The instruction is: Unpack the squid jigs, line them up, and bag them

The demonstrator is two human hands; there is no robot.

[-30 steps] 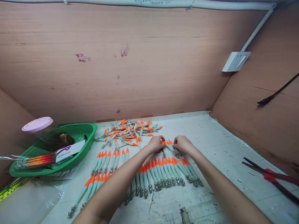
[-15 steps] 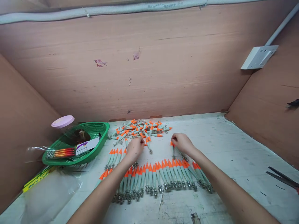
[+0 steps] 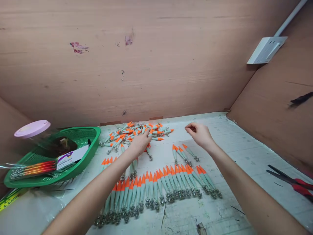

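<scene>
At the back left corner of the table (image 3: 220, 153) sits a green basket (image 3: 97, 138). In it I see a clear jar under a pink lid (image 3: 32, 128), something dark brown (image 3: 62, 147) that may be inside the jar or behind it, a white box (image 3: 70, 159) with a purple mark, and a clear-wrapped bundle (image 3: 40, 169) of red and orange pieces. By the table's left edge, in front of the basket, lies a clear plastic bag (image 3: 29, 213) with a yellow strip (image 3: 11, 197).

My left hand (image 3: 141, 143) is at the heap of lures (image 3: 128, 132) near the back edge, fingers among or just over the orange tips; I cannot tell how wide this grip is or whether it holds one. My right hand (image 3: 201, 134) is above the table, its grip narrow, fingers curled and their tips close to the thumb. Just below it lie a few loose lures (image 3: 190, 152). Nearer the front edge runs a long row of lures (image 3: 168, 182), orange tips toward the back, hooks toward me. Red-handled scissors (image 3: 299, 188) lie by the right edge.
</scene>
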